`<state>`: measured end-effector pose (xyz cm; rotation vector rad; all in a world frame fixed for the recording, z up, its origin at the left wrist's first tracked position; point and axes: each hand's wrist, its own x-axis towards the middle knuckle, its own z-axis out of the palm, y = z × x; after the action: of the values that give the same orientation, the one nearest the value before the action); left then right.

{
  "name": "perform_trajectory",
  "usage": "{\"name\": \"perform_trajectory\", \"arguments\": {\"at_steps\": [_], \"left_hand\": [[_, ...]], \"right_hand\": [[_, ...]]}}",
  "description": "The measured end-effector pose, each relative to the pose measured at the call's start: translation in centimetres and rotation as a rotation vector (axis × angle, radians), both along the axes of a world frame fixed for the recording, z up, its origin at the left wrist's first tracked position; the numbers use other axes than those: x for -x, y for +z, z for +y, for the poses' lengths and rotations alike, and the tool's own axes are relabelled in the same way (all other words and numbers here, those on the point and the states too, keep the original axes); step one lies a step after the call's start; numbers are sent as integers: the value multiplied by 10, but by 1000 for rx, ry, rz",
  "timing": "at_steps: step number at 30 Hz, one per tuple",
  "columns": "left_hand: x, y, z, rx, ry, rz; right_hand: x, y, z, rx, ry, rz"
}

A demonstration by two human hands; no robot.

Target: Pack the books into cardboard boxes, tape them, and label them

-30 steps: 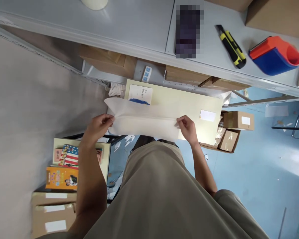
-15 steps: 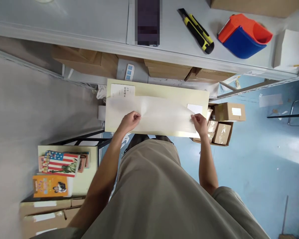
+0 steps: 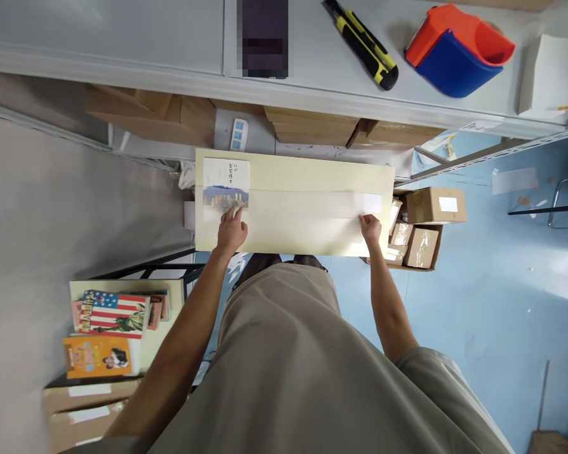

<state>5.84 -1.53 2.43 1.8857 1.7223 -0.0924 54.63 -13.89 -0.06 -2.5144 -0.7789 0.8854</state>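
A translucent white sheet [image 3: 303, 217] lies stretched along the pale yellow board [image 3: 293, 167]. Its left end covers the lower part of a book [image 3: 226, 173], whose white cover bears dark characters and a city skyline picture. My left hand [image 3: 231, 233] rests at the book's lower edge with fingers spread, the tips touching the sheet over it. At the other end, my right hand [image 3: 370, 228] pinches the sheet's near edge, just below a small white paper [image 3: 372, 203] on the board.
Above the board, a grey shelf [image 3: 123, 44] carries a yellow-black utility knife [image 3: 362, 44], a red-and-blue tape dispenser [image 3: 459, 53] and a stack of white paper [image 3: 546, 75]. Cardboard boxes [image 3: 421, 246] stand at right. More books [image 3: 116, 313] lie on a lower-left surface.
The sheet has come down flat and now reaches over the book's lower part. My left hand has moved left, opening from a pinch onto the book. My right hand has barely moved.
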Motion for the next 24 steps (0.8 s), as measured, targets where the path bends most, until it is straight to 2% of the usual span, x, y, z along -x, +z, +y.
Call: {"name": "perform_trajectory", "arguments": {"at_steps": [6,9,11,14,19,22,24], "left_hand": [[21,-19,-7,162,-37,34],[24,-26,-11,159,-55,-1],[25,-28,-12,143,-52,-21],[31,-28,-7,154,-72,-44],[52,-22,13,192,-148,-143],[70,-20,26,216,-98,-204],[83,-20,34,255,-44,-254]], "right_hand": [[26,1,0,-13,-124,-178],[48,10,9,-84,-142,-244],[72,16,21,-146,-106,-195],[127,22,46,-167,19,25],[257,17,85,-51,310,457],[330,8,99,58,454,553],[366,3,103,120,488,570]]}}
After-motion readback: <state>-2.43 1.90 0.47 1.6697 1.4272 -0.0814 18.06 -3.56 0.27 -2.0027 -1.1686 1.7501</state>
